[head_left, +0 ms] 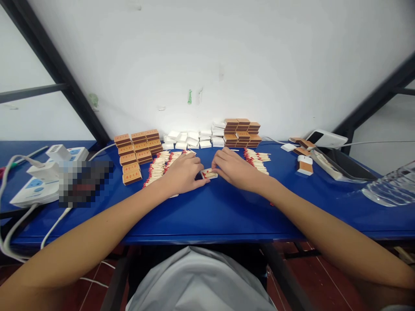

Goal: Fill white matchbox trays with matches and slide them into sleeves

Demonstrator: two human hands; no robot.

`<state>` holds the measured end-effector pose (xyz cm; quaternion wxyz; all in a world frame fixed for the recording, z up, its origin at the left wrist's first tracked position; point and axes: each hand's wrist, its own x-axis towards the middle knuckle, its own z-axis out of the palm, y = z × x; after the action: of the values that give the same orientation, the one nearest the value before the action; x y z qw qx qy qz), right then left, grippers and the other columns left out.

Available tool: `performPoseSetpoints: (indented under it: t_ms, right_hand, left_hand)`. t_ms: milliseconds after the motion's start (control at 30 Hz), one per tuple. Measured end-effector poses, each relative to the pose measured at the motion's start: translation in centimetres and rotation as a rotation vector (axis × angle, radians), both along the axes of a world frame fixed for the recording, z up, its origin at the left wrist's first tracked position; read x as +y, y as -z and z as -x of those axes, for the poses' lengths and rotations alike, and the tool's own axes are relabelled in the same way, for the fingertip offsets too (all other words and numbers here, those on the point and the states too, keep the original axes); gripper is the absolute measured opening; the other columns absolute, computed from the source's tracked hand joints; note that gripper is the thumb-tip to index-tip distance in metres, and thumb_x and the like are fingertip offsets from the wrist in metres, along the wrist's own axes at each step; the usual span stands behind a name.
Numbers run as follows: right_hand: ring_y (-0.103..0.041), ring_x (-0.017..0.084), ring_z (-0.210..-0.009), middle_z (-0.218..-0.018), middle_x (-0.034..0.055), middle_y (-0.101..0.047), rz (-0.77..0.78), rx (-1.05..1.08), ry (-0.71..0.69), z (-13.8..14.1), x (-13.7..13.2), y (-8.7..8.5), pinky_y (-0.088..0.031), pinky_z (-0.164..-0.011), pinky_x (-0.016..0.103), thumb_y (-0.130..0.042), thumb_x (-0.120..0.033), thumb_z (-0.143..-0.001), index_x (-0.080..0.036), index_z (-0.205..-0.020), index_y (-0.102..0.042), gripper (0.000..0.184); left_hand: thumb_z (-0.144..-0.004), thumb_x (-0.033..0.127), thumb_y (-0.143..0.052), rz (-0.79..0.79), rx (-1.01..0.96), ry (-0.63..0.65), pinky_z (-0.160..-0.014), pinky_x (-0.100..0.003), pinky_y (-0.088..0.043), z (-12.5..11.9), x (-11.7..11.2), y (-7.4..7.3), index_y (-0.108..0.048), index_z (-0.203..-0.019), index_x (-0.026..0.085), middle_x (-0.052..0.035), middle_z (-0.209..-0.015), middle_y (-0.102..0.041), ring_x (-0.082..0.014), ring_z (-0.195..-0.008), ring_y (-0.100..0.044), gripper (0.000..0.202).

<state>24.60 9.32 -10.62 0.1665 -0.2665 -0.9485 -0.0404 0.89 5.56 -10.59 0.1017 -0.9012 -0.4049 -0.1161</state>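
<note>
Between my hands a small white matchbox tray (209, 174) lies on the blue table, with red-tipped matches in it. My left hand (184, 172) is at its left end, thumb along the near side and curled fingers behind, gripping the tray. At the right end, my right hand (232, 168) has its fingers bent and drawn together over the tray; what they pinch is hidden. A long heap of loose matches (157, 169) lies beside my left hand, partly under the forearm. Another heap of matches (256, 160) is just beyond my right wrist.
Stacked brown matchboxes (131, 172) stand at left; more boxes (242, 134) are stacked by the wall. White trays (186, 139) sit between them. At left are a power strip (42, 185) and cables. At right lie a white device (327, 138), a black pouch (343, 164) and a clear bottle (389, 188).
</note>
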Motion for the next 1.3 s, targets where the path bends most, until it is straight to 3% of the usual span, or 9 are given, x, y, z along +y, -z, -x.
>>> performPoseSetpoints:
  t_ms: [300, 567, 733, 900, 1133, 1300]
  right_hand:
    - [-0.054, 0.031, -0.105, -0.109, 0.0148, -0.066, 0.001, 0.025, -0.017, 0.1, 0.2, 0.3, -0.045, -0.091, 0.044, -0.047, -0.028, -0.11, -0.018, -0.104, -0.068, 0.024]
    - [-0.059, 0.036, -0.107, -0.109, 0.018, -0.072, -0.109, 0.034, 0.351, -6.3, 8.6, 1.6, -0.043, -0.098, 0.051, -0.053, -0.03, -0.105, -0.016, -0.112, -0.076, 0.027]
    - [-0.061, 0.036, -0.106, -0.11, 0.0185, -0.074, -0.017, -0.032, 0.368, -8.4, 11.2, 2.8, -0.044, -0.095, 0.048, -0.057, -0.033, -0.102, -0.017, -0.113, -0.08, 0.03]
    - [-0.061, 0.034, -0.103, -0.104, 0.0166, -0.074, -0.009, -0.013, 0.314, -7.9, 11.5, 3.0, -0.045, -0.096, 0.047, -0.06, -0.031, -0.1, -0.017, -0.099, -0.077, 0.022]
    - [-0.061, 0.034, -0.101, -0.101, 0.0172, -0.072, 0.054, -0.004, 0.358, -7.3, 11.4, 3.0, -0.046, -0.093, 0.046, -0.059, -0.027, -0.099, -0.017, -0.088, -0.073, 0.02]
    - [-0.057, 0.035, -0.102, -0.099, 0.017, -0.069, 0.047, 0.048, 0.299, -6.2, 9.5, 2.2, -0.046, -0.094, 0.049, -0.055, -0.029, -0.101, -0.018, -0.088, -0.069, 0.022]
  left_hand:
    - [-0.101, 0.05, -0.068, 0.025, 0.004, -0.015, -0.099, -0.046, -0.049, -0.1, -0.1, -0.2, -0.08, -0.099, 0.015, -0.0109, -0.096, -0.074, -0.0303, -0.104, -0.065, 0.037]
    - [-0.101, 0.052, -0.069, 0.043, -0.018, 0.01, -0.096, -0.044, -0.05, -0.1, -0.2, -0.1, -0.081, -0.103, 0.015, -0.0118, -0.098, -0.074, -0.0306, -0.105, -0.065, 0.038]
    - [-0.101, 0.052, -0.069, 0.048, -0.017, 0.004, -0.096, -0.044, -0.05, -0.2, -0.2, 0.0, -0.082, -0.103, 0.014, -0.0113, -0.098, -0.074, -0.0307, -0.104, -0.065, 0.039]
    - [-0.101, 0.052, -0.069, 0.03, -0.021, 0.02, -0.096, -0.045, -0.051, -0.1, -0.2, 0.1, -0.081, -0.102, 0.015, -0.011, -0.096, -0.074, -0.0304, -0.102, -0.065, 0.039]
    - [-0.101, 0.051, -0.069, 0.028, -0.018, 0.018, -0.095, -0.045, -0.051, -0.1, -0.2, 0.1, -0.082, -0.103, 0.014, -0.0115, -0.098, -0.074, -0.0308, -0.103, -0.065, 0.039]
    - [-0.101, 0.052, -0.069, 0.027, -0.01, 0.009, -0.096, -0.045, -0.05, -0.1, -0.1, 0.0, -0.081, -0.1, 0.014, -0.0112, -0.096, -0.074, -0.0306, -0.103, -0.064, 0.04]
